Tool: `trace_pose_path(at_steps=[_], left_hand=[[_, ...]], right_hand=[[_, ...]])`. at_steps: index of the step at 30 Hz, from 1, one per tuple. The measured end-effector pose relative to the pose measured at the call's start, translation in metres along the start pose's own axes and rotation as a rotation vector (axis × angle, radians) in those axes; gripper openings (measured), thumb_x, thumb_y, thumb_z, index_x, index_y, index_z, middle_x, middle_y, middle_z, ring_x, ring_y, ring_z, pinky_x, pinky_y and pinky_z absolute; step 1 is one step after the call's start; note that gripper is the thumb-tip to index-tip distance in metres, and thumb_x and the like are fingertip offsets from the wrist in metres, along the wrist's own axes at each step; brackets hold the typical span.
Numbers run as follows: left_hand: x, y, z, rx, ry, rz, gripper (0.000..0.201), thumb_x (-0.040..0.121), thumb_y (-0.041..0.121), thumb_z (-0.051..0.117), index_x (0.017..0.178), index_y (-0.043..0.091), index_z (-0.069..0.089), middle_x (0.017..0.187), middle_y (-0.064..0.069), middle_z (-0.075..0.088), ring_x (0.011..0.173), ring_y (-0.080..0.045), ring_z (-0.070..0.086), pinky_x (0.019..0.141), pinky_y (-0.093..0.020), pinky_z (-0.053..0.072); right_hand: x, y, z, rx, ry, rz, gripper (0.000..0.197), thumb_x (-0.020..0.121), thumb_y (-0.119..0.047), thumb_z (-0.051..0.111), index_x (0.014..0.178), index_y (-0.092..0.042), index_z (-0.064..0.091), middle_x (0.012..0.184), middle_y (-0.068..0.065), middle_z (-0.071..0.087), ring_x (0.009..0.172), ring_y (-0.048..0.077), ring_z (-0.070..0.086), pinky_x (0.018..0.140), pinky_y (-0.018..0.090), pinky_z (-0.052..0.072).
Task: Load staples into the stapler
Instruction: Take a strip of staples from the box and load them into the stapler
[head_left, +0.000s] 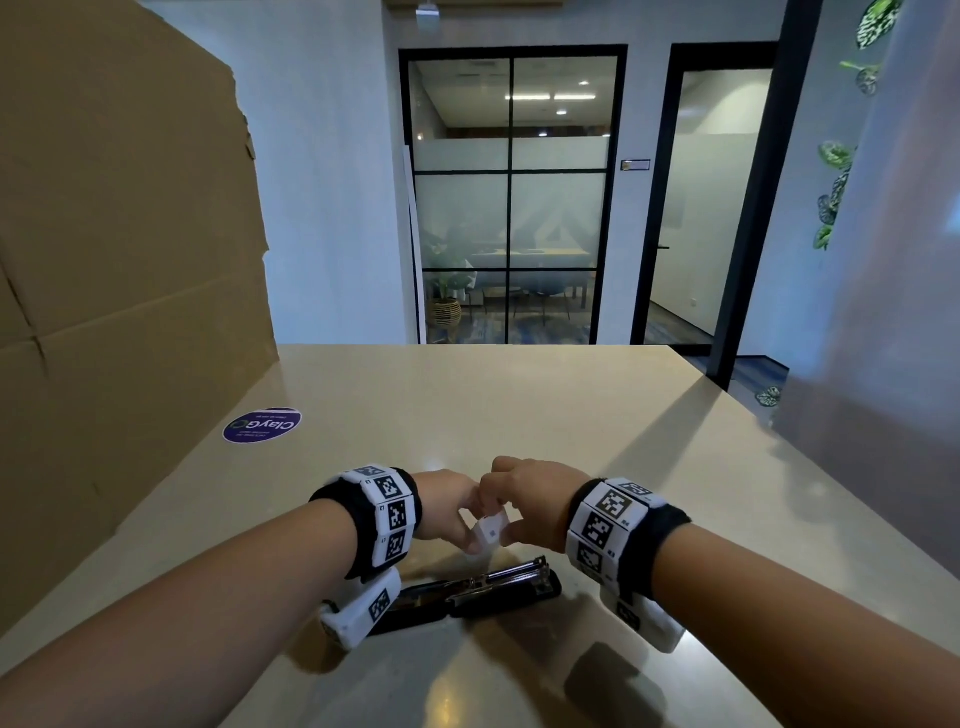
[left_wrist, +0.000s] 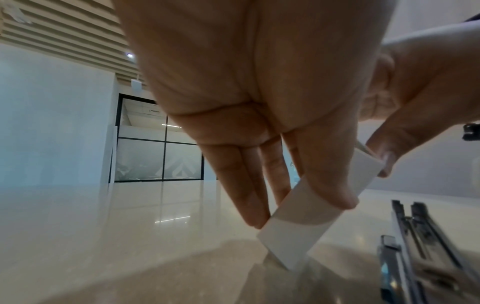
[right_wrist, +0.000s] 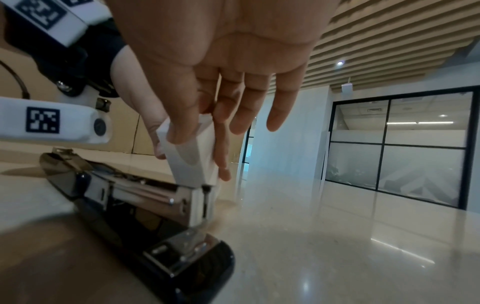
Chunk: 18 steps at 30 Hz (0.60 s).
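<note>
Nearest me, low centre of the head view, the black stapler (head_left: 483, 592) lies on the beige table (head_left: 519, 405) with its top swung fully open and its metal staple channel (right_wrist: 145, 190) facing up; no staples are visible in it. Just beyond and above it, my two hands meet over a small white staple box (head_left: 491, 532), which is clear of the table. My left hand (head_left: 447, 506) pinches the box, thumb on one broad face and fingers (left_wrist: 249, 197) behind it. My right hand (head_left: 530, 499) takes the box's other end between thumb and forefinger, the remaining fingers (right_wrist: 280, 107) loosely extended. I judge the box light, thin-walled card, easily crushed, so I would hold it by its edges and work at the end flap; whether it is open yet I cannot tell. The staple strip inside should be stiff but brittle along its glued joints, best held by its long sides. Farther off, at mid left, a purple round sticker (head_left: 262, 425) lies on the table beside a tall cardboard sheet (head_left: 130, 260); a glass partition (head_left: 511, 197) fills the upper centre.
</note>
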<state>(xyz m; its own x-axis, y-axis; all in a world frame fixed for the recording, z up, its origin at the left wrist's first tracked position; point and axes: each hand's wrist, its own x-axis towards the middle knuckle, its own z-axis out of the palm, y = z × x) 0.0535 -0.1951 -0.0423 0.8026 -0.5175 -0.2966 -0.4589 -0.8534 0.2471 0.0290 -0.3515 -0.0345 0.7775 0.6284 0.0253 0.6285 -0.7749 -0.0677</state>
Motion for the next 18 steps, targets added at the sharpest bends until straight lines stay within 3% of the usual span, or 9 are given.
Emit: trace_pose_path(at_steps=[3,5,7,9,13,16,18], left_hand=[[0.001,-0.001,-0.001,0.001,-0.004,-0.007,0.037,0.083,0.026,0.069,0.119,0.017,0.063,0.119,-0.002,0.067,0.106,-0.023,0.061,0.082,-0.027,0.043],[0.002,-0.005,-0.001,-0.013,-0.01,-0.016,0.036,0.082,0.028,0.071,0.115,0.017,0.062,0.113,-0.004,0.068,0.099,-0.025,0.064,0.083,-0.033,0.049],[0.002,-0.008,0.0,-0.068,-0.011,-0.03,0.037,0.081,0.028,0.071,0.115,0.018,0.059,0.105,0.0,0.066,0.088,-0.024,0.066,0.084,-0.039,0.054],[0.001,-0.01,0.001,-0.125,-0.002,-0.049,0.041,0.081,0.027,0.072,0.117,0.016,0.054,0.103,0.003,0.06,0.081,-0.02,0.065,0.082,-0.038,0.056],[0.0,-0.016,0.002,-0.197,0.006,-0.105,0.042,0.079,0.033,0.073,0.11,0.012,0.053,0.112,-0.009,0.066,0.089,-0.023,0.071,0.081,-0.038,0.06],[-0.002,-0.016,0.002,-0.213,0.028,-0.111,0.044,0.08,0.033,0.073,0.11,0.01,0.053,0.105,-0.006,0.064,0.078,-0.017,0.067,0.063,-0.024,0.054],[-0.003,-0.016,0.003,-0.256,0.028,-0.102,0.047,0.08,0.031,0.074,0.116,0.013,0.051,0.106,-0.006,0.066,0.084,-0.019,0.069,0.065,-0.022,0.055]], right_hand=[[0.001,-0.002,0.002,-0.002,-0.003,0.011,0.026,0.08,-0.019,0.07,0.103,-0.014,0.058,0.112,0.007,0.054,0.099,0.028,0.059,0.077,0.032,0.042],[0.002,0.0,0.003,0.004,0.048,0.006,0.017,0.082,-0.018,0.067,0.097,-0.012,0.06,0.105,0.006,0.054,0.097,0.028,0.06,0.074,0.03,0.041],[0.001,0.003,0.004,0.014,0.069,-0.006,0.014,0.081,-0.018,0.067,0.092,-0.012,0.06,0.095,0.0,0.049,0.094,0.027,0.06,0.069,0.027,0.037],[-0.002,0.006,0.007,0.03,0.064,-0.006,0.02,0.078,-0.024,0.071,0.09,-0.014,0.06,0.092,-0.006,0.045,0.087,0.025,0.06,0.068,0.026,0.038],[-0.006,0.009,0.007,0.075,0.026,0.116,0.034,0.076,-0.053,0.065,0.087,-0.021,0.063,0.095,-0.008,0.049,0.083,0.019,0.06,0.071,0.029,0.045],[-0.001,0.007,0.007,0.116,0.026,0.167,0.031,0.08,-0.049,0.063,0.094,-0.021,0.064,0.105,-0.003,0.052,0.091,0.021,0.063,0.073,0.029,0.044],[0.004,0.004,0.008,0.156,0.046,0.178,0.031,0.081,-0.043,0.066,0.102,-0.021,0.063,0.113,0.001,0.053,0.094,0.023,0.063,0.078,0.03,0.046]])
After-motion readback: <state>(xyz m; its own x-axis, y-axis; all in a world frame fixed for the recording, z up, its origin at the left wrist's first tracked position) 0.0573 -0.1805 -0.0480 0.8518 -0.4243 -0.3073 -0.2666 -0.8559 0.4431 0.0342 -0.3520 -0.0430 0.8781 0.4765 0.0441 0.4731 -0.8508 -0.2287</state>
